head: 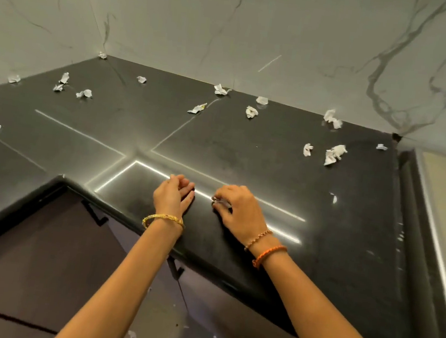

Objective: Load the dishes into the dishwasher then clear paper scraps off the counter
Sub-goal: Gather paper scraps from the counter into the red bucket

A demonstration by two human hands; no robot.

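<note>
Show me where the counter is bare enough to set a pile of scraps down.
Bare stretch: between the hands, left hand and right hand, and the scrap pair toward the right. Also mid-counter below the torn scrap. Crowded: along the wall and the far-left corner.

White paper scraps (pixel 335 153), black counter (pixel 246 149), grey-veined wall (pixel 287 37).

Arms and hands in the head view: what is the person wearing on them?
No sleeves show; both forearms are bare. The left hand has a gold bangle at its wrist. The right hand has two bands at its wrist: a thin beaded bracelet and an orange braided cord. No rings or gloves are visible.
</note>
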